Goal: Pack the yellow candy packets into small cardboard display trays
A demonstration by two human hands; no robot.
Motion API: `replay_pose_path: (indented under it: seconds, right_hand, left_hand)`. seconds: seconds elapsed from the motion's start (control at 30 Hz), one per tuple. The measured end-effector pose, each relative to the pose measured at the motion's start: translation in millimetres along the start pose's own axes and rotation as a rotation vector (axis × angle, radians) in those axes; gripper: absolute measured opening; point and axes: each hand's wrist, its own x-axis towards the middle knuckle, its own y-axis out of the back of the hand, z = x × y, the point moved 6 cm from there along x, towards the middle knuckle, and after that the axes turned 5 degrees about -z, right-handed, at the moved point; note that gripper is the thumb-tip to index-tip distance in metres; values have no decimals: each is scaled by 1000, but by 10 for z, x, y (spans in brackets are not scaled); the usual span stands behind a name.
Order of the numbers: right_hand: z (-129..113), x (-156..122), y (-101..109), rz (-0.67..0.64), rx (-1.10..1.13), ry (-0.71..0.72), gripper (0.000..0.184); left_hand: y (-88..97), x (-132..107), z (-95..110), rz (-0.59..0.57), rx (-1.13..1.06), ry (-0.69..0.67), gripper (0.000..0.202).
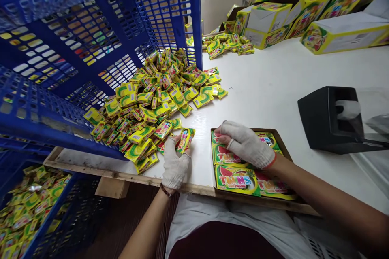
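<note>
My left hand, in a white glove with bare fingertips, is closed on a small yellow-green candy pack at the near edge of a loose pile of packs. My right hand, gloved the same way, reaches over an open carton at the table's front edge. Its fingers are bent together onto a candy pack in the carton's far left corner, and the palm side is hidden. Inside the carton, packs marked "TWINS" lie flat in rows, face up.
A blue plastic crate stands tipped on its side behind the pile. A black tape dispenser sits at the right. Printed cartons and more packs are at the back. Below left, another blue crate holds packs.
</note>
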Motion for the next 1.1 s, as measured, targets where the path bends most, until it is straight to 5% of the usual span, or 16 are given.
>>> replay_pose_path:
  seconds: [0.13,0.27,0.37,0.47,0.67,0.9,1.1]
  right_hand:
    - [44,79,166,72,404,-231,53]
    - [-1,120,308,77,301,-229,43]
    - [69,8,397,215,143,-260,30]
    - [164,-119,336,272,13,-288,27]
    - [165,-211,182,334,-359,-149,26]
    - [179,-313,25,144,-507,-72,38]
    - [135,-517,-58,212,-281,10,56]
  left_hand:
    - [71,-35,576,-39,-60,-460,68]
    - [-134,32,995,-198,-37,-791,79]
    - [-289,232,978,-219,-77,-666,78]
    - [-427,368,872,-232,-62,-518,54]
    - [-490,379,924,-217,148,-550,24]
    - [-507,200,880,-239,162,-592,24]
    - [-706,-101,483,-210,-441,-86,55]
